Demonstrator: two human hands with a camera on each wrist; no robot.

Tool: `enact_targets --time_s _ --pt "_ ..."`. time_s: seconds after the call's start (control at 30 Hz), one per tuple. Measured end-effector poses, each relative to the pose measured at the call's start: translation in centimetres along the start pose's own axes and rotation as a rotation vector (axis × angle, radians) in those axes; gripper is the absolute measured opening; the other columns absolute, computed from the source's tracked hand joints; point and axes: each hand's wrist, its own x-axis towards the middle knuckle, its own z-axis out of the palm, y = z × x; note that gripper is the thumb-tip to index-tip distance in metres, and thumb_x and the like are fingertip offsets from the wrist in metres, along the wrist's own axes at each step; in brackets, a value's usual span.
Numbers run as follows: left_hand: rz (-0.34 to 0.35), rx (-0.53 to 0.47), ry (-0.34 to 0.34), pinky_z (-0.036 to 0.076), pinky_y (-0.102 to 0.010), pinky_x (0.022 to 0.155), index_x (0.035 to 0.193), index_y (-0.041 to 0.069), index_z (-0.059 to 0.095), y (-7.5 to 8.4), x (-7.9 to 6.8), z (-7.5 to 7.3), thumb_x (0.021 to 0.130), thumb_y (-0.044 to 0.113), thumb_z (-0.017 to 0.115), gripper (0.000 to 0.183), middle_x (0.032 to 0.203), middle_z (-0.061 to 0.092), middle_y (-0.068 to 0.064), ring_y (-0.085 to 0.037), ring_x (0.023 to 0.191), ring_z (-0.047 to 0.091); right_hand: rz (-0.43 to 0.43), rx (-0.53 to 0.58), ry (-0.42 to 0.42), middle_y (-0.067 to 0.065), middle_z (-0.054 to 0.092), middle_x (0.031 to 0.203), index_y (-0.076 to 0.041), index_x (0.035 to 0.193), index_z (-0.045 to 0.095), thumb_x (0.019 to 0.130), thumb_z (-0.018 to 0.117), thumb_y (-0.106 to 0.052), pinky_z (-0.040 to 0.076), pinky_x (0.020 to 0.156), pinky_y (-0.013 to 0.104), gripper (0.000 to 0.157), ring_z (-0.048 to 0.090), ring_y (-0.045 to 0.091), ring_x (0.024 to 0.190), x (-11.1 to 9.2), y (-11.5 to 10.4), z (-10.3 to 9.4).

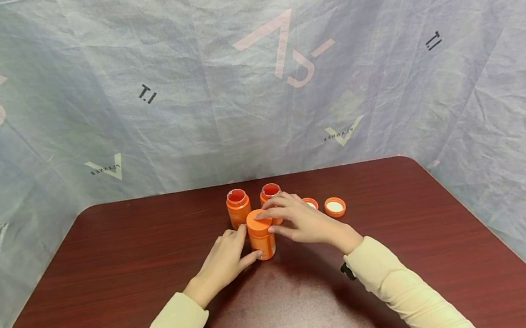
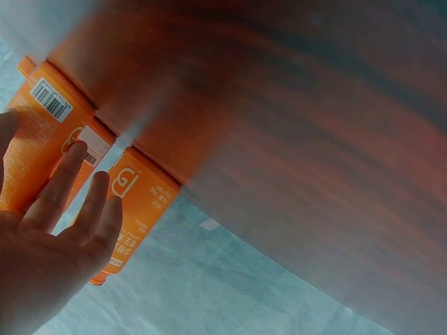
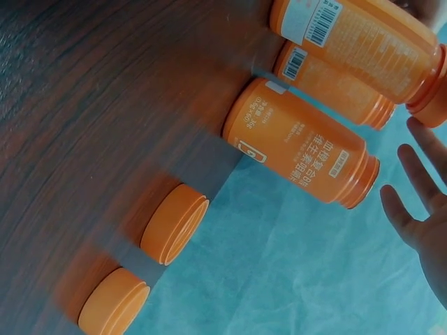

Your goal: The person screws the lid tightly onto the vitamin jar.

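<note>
An orange pill bottle (image 1: 262, 245) with its lid on stands upright on the table. My left hand (image 1: 226, 258) holds it low down, thumb at the front and index finger at the left side; the other fingers stretch past it in the left wrist view. On its orange lid (image 1: 257, 222) lie the thumb and fingers of my right hand (image 1: 301, 219), gripping its right side and top. Behind stand two uncapped orange bottles, one at the left (image 1: 239, 212) and one at the right (image 3: 300, 143), the latter partly covered by my right hand in the head view.
Two loose orange lids lie right of the bottles: one (image 1: 335, 207) with its white inside up, another (image 3: 174, 225) partly behind my right hand in the head view. The dark red table (image 1: 152, 235) ends at a grey cloth backdrop (image 1: 215, 109).
</note>
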Motion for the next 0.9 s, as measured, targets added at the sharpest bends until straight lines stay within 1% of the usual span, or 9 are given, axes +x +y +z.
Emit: enact_targets --time_s 0.13,0.23,0.37,0.57,0.67,0.8,0.9 --pt "0.000 0.001 -0.002 0.046 -0.042 0.083 0.122 0.003 0.047 0.01 0.03 -0.02 0.082 0.044 0.064 0.060 0.100 0.063 -0.011 -0.024 0.091 0.057 0.029 0.002 0.003 0.000 0.055 0.110 -0.021 0.113 0.062 0.084 0.065 -0.028 0.037 0.085 0.038 0.031 0.047 0.014 0.107 0.07 -0.10 0.01" --pt "0.005 0.000 0.003 0.045 -0.042 0.082 0.120 0.004 0.047 0.01 0.04 -0.03 0.081 0.043 0.064 0.057 0.097 0.063 -0.010 -0.024 0.090 0.057 0.035 -0.025 0.000 -0.001 0.055 0.109 -0.022 0.114 0.062 0.084 0.065 -0.030 0.037 0.084 0.036 0.031 0.047 0.013 0.103 0.10 -0.07 0.09" --pt "0.015 0.001 0.015 0.045 -0.043 0.080 0.117 0.006 0.048 0.02 0.06 -0.03 0.081 0.042 0.065 0.054 0.093 0.063 -0.009 -0.024 0.088 0.057 0.035 -0.043 -0.005 -0.002 0.055 0.113 -0.022 0.117 0.060 0.083 0.066 -0.030 0.037 0.085 0.036 0.035 0.046 0.013 0.107 0.01 0.07 0.09" --pt "0.018 0.002 0.021 0.045 -0.043 0.080 0.117 0.006 0.048 0.05 0.04 -0.02 0.081 0.042 0.066 0.055 0.094 0.063 -0.009 -0.024 0.088 0.058 0.037 0.005 -0.016 -0.001 0.055 0.123 -0.021 0.120 0.058 0.084 0.065 -0.026 0.038 0.087 0.043 0.037 0.043 0.016 0.117 -0.01 0.04 -0.23" --pt "0.018 -0.001 0.020 0.045 -0.043 0.080 0.117 0.007 0.048 0.05 0.05 -0.03 0.080 0.042 0.066 0.054 0.093 0.063 -0.008 -0.024 0.087 0.057 0.037 0.008 -0.036 0.000 0.054 0.126 -0.021 0.122 0.057 0.085 0.064 -0.024 0.038 0.089 0.044 0.038 0.042 0.018 0.121 -0.01 0.11 -0.27" --pt "0.018 0.002 0.019 0.046 -0.042 0.079 0.117 0.006 0.048 0.04 0.04 -0.05 0.080 0.043 0.066 0.055 0.089 0.062 -0.008 -0.024 0.085 0.057 0.029 0.006 -0.052 0.002 0.054 0.127 -0.020 0.125 0.056 0.085 0.064 -0.018 0.037 0.090 0.044 0.041 0.043 0.023 0.123 -0.02 0.27 -0.13" --pt "0.016 0.008 0.019 0.046 -0.042 0.079 0.117 0.006 0.048 0.01 0.01 -0.01 0.080 0.043 0.066 0.055 0.090 0.062 -0.008 -0.024 0.086 0.057 0.024 0.005 -0.047 0.003 0.056 0.126 -0.019 0.124 0.057 0.084 0.064 -0.015 0.037 0.090 0.044 0.041 0.044 0.026 0.122 -0.03 0.33 0.02"
